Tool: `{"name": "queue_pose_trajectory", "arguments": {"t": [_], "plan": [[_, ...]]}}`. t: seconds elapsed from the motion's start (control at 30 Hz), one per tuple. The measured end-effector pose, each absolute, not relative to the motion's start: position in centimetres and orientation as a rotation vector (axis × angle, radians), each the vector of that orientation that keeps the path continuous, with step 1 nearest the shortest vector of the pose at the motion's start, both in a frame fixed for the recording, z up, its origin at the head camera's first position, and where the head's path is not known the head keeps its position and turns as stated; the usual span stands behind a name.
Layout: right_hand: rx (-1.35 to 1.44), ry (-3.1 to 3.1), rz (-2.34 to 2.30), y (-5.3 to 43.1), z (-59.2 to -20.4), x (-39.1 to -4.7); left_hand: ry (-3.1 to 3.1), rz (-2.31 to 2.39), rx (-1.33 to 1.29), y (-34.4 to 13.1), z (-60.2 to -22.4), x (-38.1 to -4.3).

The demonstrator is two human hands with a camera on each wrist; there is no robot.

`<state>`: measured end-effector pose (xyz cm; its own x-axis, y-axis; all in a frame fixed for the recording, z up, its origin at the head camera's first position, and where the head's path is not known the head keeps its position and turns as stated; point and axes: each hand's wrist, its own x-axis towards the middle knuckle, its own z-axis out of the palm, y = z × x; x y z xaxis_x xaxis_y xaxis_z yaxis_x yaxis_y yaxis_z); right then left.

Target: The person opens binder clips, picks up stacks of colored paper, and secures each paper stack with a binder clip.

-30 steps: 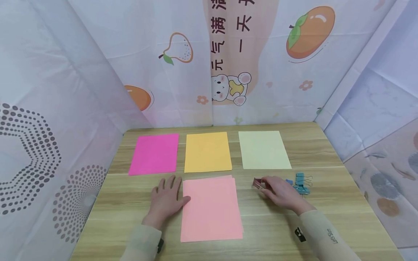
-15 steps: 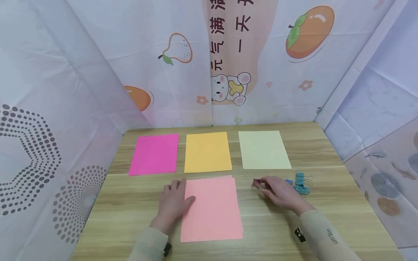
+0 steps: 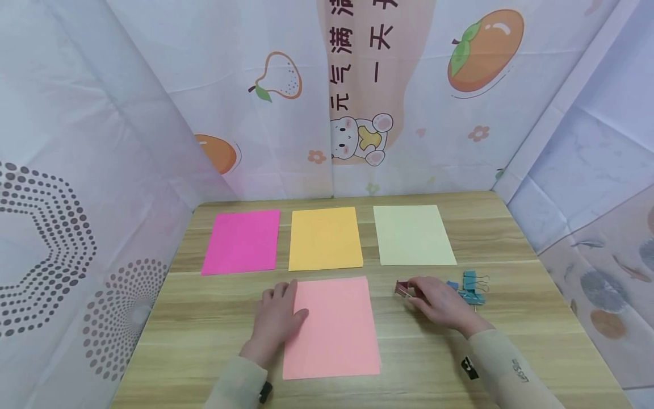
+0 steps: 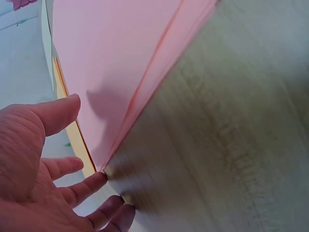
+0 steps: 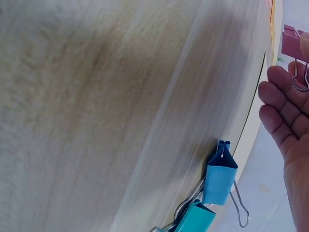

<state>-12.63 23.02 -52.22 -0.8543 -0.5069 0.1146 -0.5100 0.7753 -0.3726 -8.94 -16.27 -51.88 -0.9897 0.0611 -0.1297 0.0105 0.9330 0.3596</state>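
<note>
A stack of light pink paper sheets [image 3: 332,335] lies on the wooden table in the head view, its edges slightly uneven. At the stack's left edge is my left hand [image 3: 278,315], fingers loosely bent with the fingertips at the upper left corner. In the left wrist view the thumb [image 4: 60,115] is held apart from the other fingers, above the sheets. Right of the stack, my right hand [image 3: 436,301] pinches a dark pink binder clip [image 3: 402,288]. The right wrist view shows the binder clip [image 5: 292,43] with its wire handles near the fingers.
Along the back lie a magenta sheet [image 3: 242,242], an orange sheet [image 3: 325,238] and a pale yellow sheet [image 3: 414,236]. Blue and teal binder clips [image 3: 471,296] sit right beside my right hand. A printed curtain [image 3: 286,136] stands behind the table.
My left hand has moved right from the bare table onto the pink stack's left edge. The sheets' top edges now line up more closely. My right hand stays put with the binder clip.
</note>
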Motion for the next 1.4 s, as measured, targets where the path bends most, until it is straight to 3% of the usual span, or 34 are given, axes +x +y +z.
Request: {"name": "queue_pose_trajectory", "arguments": {"t": [1.4], "plan": [[0.859,-2.989,0.606,22.4,-52.3,-12.7,2.909,0.371,0.061,-15.1,-51.9,-10.5]]}}
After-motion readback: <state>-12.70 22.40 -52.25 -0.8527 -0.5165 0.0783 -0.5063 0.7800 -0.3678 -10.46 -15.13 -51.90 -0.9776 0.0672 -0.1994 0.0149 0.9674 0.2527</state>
